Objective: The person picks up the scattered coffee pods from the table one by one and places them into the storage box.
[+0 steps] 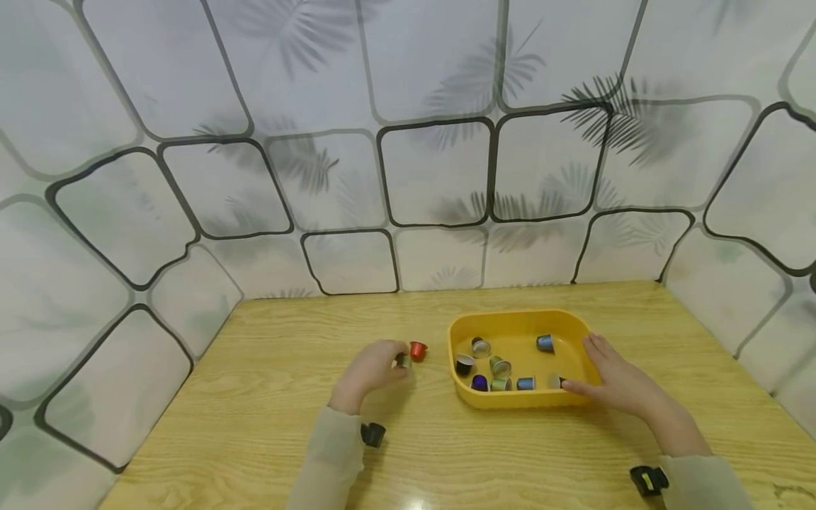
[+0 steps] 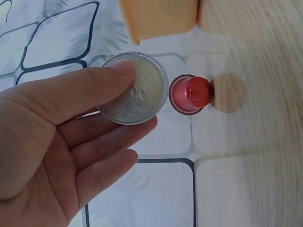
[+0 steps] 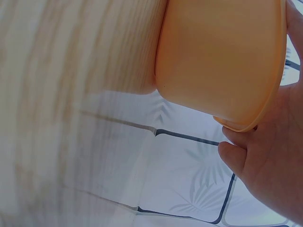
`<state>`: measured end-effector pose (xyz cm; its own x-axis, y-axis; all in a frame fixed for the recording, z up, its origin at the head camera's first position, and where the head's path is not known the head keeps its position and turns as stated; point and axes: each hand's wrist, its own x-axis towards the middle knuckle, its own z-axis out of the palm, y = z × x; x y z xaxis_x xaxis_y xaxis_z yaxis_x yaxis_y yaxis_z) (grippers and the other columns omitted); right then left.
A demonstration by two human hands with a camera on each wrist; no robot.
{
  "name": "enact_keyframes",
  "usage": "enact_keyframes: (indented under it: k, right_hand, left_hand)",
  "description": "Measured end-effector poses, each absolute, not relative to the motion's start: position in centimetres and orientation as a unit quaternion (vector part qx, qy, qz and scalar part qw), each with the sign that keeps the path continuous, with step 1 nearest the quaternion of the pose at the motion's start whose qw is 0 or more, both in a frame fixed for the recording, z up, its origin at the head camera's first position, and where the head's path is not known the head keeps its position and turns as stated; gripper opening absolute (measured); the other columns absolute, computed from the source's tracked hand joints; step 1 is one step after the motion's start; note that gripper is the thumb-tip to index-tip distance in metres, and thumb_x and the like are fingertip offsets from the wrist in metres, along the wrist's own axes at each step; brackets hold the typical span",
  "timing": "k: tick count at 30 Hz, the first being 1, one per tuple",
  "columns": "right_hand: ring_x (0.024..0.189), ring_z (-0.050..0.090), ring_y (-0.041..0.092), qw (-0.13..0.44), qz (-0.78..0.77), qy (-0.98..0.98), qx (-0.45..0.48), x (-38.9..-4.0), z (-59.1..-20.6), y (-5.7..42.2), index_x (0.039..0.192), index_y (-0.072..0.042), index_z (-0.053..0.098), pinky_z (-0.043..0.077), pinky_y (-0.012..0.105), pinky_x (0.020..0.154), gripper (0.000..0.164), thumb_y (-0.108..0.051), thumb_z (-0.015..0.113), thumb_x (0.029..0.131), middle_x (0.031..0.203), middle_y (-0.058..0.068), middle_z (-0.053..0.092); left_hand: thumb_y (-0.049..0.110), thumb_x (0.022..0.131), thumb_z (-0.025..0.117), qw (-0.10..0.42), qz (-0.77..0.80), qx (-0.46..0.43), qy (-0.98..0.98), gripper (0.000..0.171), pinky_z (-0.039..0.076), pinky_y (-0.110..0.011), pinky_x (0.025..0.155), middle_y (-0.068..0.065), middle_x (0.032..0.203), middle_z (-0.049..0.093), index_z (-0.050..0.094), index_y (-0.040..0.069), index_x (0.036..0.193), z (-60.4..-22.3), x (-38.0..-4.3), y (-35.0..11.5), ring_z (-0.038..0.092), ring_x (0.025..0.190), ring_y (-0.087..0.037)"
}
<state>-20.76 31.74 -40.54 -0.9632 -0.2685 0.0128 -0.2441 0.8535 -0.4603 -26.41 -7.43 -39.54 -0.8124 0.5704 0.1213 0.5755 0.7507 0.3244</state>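
Note:
My left hand (image 1: 372, 370) pinches a coffee capsule (image 2: 149, 97) between thumb and fingers, its pale foil lid facing the left wrist camera. Just past the fingertips, a red coffee capsule (image 1: 418, 351) stands on the table, its rim toward the far side. To the right is a yellow plastic tray (image 1: 516, 401) with several capsules in it, among them green, blue, purple and black ones. At the tray's right end, my right hand (image 1: 621, 382) holds the rim, with the thumb over the front right corner and the fingers along the side.
The wood-grain table (image 1: 280, 411) ends at a patterned fabric backdrop (image 1: 440, 177) behind and at both sides. Dark wrist camera mounts (image 1: 372, 434) sit at both sleeves.

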Motion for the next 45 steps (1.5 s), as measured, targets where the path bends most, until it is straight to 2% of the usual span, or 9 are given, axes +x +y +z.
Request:
enact_keyframes:
  k: [8,22,29,40,45]
  right_hand:
    - [0.124,0.007,0.048,0.028,-0.237,0.963,-0.127,-20.6,-40.5,31.9,0.133,0.017,0.012,0.014,0.061,0.093,0.099,-0.052,0.057,0.078,0.137,0.036,0.004]
    - [0.125,0.007,0.047,0.026,-0.231,0.964,-0.128,-20.9,-40.7,31.7,0.133,0.016,0.012,0.014,0.06,0.094,0.1,-0.055,0.056,0.077,0.138,0.035,0.004]
    - [0.125,0.007,0.047,0.025,-0.231,0.964,-0.127,-20.9,-40.8,31.8,0.133,0.016,0.012,0.014,0.06,0.093,0.1,-0.055,0.056,0.077,0.138,0.035,0.005]
    - [0.125,0.009,0.047,0.022,-0.229,0.965,-0.128,-20.9,-40.9,31.9,0.134,0.015,0.012,0.016,0.06,0.093,0.099,-0.054,0.056,0.078,0.138,0.034,0.006]
    - [0.125,0.008,0.047,0.023,-0.228,0.965,-0.126,-20.9,-40.9,31.9,0.134,0.014,0.012,0.015,0.06,0.093,0.1,-0.055,0.056,0.078,0.138,0.034,0.006]
  left_hand:
    - [0.017,0.079,0.068,0.019,-0.172,-0.299,-0.938,0.025,0.045,-0.028,0.067,0.0,0.087,0.06,0.061,0.005,0.1,-39.2,-26.6,-7.4,0.055,0.077,-0.012]
    - [0.019,0.08,0.067,0.062,-0.169,-0.323,-0.929,0.025,0.047,-0.029,0.071,-0.003,0.093,0.062,0.061,0.006,0.101,-39.0,-26.4,-6.4,0.058,0.083,-0.018]
    - [0.022,0.081,0.065,0.062,-0.186,-0.331,-0.923,0.031,0.046,-0.027,0.069,-0.005,0.095,0.061,0.059,0.004,0.106,-38.7,-26.6,-5.2,0.058,0.081,-0.018]
    - [0.024,0.082,0.064,0.079,-0.185,-0.348,-0.916,0.031,0.046,-0.024,0.068,-0.003,0.095,0.061,0.059,0.005,0.106,-38.2,-27.0,-3.3,0.056,0.078,-0.012]
    - [0.023,0.082,0.064,0.073,-0.19,-0.352,-0.914,0.03,0.046,-0.025,0.072,-0.003,0.097,0.061,0.059,0.005,0.107,-37.9,-27.0,-2.2,0.058,0.083,-0.015]
